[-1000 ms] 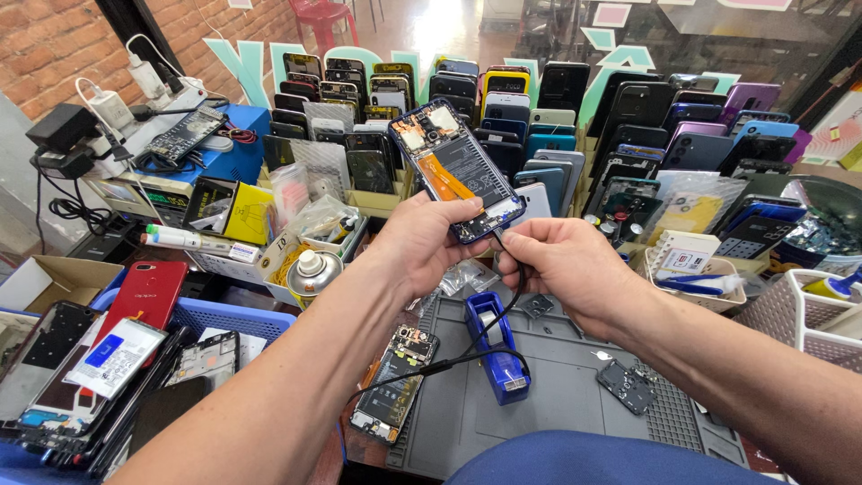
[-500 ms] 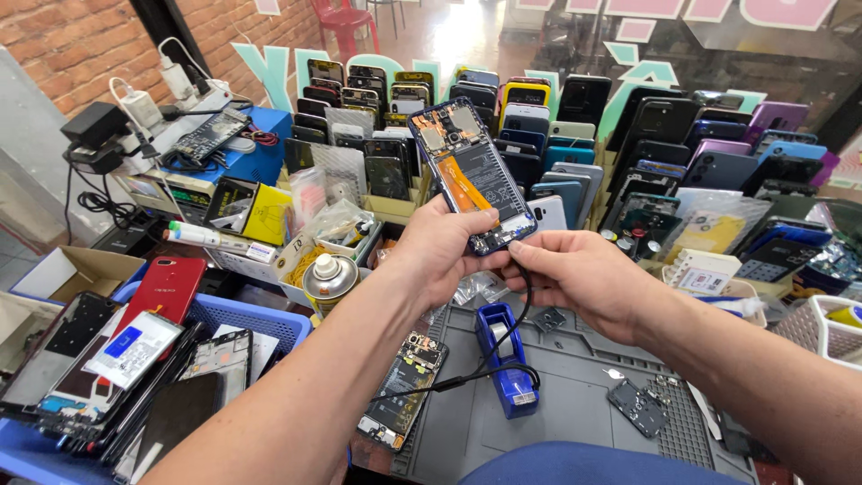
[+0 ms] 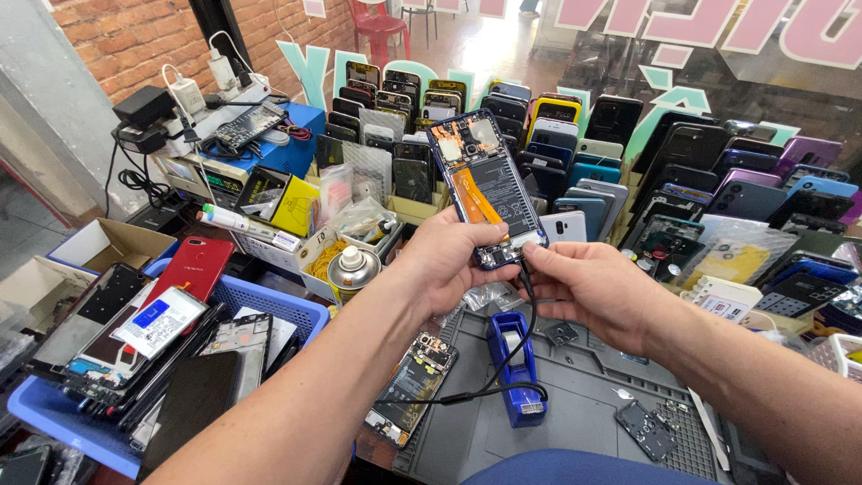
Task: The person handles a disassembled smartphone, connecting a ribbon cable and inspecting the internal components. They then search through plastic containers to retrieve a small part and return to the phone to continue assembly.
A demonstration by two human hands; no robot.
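Opened phone (image 3: pixel 488 187) before pink window lettering (image 3: pixel 718 31)

Cable plug (image 3: pixel 523 260) behind right hand (image 3: pixel 588 289)

Bright daylight floods in from the street behind, glaring on the glass pane (image 3: pixel 718 99), while wide-angle distortion bends the edges and the forearms nearest the camera blur.

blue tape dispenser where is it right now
In the head view, the blue plastic tape dispenser stands on the grey work mat, low centre, just below the right hand, with the black cable looping around it.
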